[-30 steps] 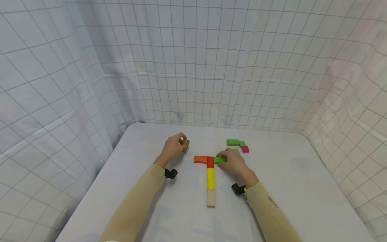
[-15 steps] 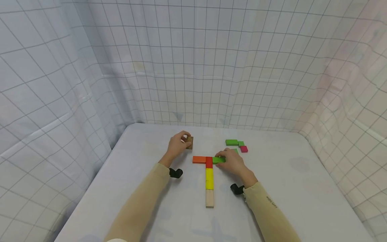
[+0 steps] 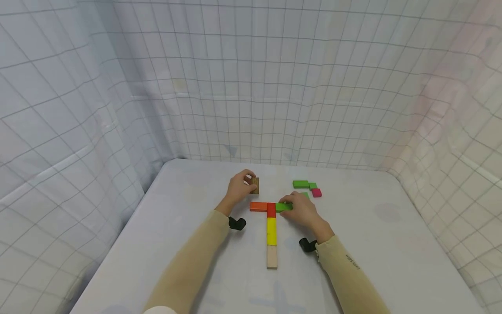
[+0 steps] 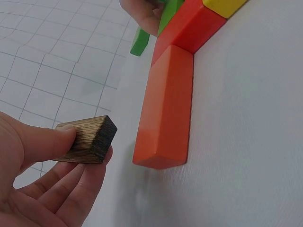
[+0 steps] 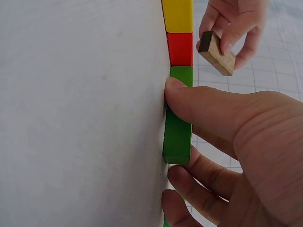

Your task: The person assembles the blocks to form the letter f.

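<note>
Thumb and fingers of my left hand (image 3: 238, 188) pinch a brown wooden block (image 4: 83, 142) with a dark end. It hangs above the white table, just behind the orange block (image 3: 259, 206). My right hand (image 3: 303, 210) grips a long green block (image 5: 177, 132) lying on the table, thumb on the near side and fingers behind. That green block's left end meets a red block (image 3: 271, 210), whose other side meets the orange one. Toward me run a yellow block (image 3: 271, 231) and a plain pale wooden block (image 3: 272, 257), so the row forms a T.
Behind my right hand lie a long green block (image 3: 300, 184), a small green block (image 3: 313, 186) and a pinkish-red block (image 3: 316, 192). Another green block (image 3: 305, 195) is partly hidden by that hand. White cloth with a grid (image 3: 251, 87) encloses the table at the back and sides.
My left hand has moved right with the brown wooden block, which has turned from tilted to nearly straight. The right hand stays on the green block.
</note>
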### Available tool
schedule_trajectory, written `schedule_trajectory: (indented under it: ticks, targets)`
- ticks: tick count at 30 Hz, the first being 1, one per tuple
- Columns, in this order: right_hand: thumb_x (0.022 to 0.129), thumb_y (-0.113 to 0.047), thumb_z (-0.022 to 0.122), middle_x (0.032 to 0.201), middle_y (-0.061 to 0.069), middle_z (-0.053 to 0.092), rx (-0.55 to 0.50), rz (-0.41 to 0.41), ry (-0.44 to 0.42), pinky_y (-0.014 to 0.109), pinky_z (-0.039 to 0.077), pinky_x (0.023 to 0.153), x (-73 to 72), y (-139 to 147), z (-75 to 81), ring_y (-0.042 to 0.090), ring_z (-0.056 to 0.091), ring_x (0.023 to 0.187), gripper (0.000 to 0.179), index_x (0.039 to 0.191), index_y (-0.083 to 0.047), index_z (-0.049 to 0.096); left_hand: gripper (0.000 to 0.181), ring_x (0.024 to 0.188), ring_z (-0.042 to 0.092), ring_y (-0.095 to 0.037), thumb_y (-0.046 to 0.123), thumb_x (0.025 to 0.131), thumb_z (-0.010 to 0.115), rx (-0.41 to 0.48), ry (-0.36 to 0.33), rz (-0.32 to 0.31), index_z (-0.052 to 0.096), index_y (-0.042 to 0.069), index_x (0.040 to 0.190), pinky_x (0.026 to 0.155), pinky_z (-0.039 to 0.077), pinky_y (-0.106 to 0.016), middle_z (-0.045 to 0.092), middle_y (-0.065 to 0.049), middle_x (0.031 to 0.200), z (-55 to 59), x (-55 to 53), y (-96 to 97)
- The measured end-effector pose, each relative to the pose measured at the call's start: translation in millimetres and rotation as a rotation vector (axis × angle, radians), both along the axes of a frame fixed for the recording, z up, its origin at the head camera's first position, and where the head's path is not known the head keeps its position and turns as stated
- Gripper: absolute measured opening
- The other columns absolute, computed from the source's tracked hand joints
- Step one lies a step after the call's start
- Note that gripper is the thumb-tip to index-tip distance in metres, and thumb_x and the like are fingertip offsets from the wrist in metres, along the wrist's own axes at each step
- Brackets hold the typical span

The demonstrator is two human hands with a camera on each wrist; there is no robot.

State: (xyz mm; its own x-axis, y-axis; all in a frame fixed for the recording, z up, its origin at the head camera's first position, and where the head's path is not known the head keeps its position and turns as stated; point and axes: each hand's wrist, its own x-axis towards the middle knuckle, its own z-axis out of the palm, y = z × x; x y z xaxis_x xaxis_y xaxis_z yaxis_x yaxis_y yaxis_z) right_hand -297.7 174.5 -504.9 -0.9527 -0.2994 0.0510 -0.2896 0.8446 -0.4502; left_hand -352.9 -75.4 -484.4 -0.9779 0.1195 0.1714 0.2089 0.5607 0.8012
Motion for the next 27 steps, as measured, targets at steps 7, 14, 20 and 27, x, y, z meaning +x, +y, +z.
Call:
schedule_trajectory:
  ticks: [7,14,20,27]
  targets:
    - [0.082,-0.027,0.085,0.105,-0.002,0.061,-0.005,-0.017,-0.011,0.040,0.050,0.085,1.0,2,0.9,0.020,0.055,0.095,0.033,0.114,-0.024,0.075,0.029,0.086,0.060,-0.026,0.012,0.090,0.077,0.011,-0.027,-0.025,0.066,0.013,0.116,0.068,0.053,-0.032,0.065,-0.010,0.098,-0.2,-3.7,14.7]
    - [0.082,-0.027,0.085,0.105,-0.001,0.062,-0.003,0.010,0.001,0.041,0.051,0.086,0.4,2,0.7,0.020,0.055,0.096,0.033,0.113,-0.022,0.075,0.028,0.090,0.061,-0.027,0.011,0.090,0.076,0.027,-0.059,-0.032,0.066,0.015,0.115,0.072,0.055,-0.035,0.065,-0.011,0.100,-4.7,-6.0,24.1]
    - [0.082,-0.027,0.085,0.104,-0.002,0.062,0.001,0.020,0.014,0.040,0.051,0.085,-1.7,2,-2.7,0.020,0.056,0.095,0.033,0.113,-0.023,0.075,0.027,0.094,0.059,-0.027,0.012,0.091,0.074,0.007,-0.094,-0.071,0.068,0.016,0.117,0.076,0.055,-0.035,0.065,-0.010,0.103,-7.2,-6.1,29.8]
    - [0.082,-0.027,0.085,0.103,-0.002,0.062,0.000,0.029,0.031,0.042,0.052,0.084,-2.4,2,-2.0,0.020,0.056,0.095,0.032,0.112,-0.023,0.075,0.027,0.094,0.059,-0.026,0.012,0.091,0.075,-0.042,-0.100,-0.123,0.068,0.015,0.118,0.079,0.052,-0.037,0.065,-0.010,0.102,-5.6,-12.4,33.0]
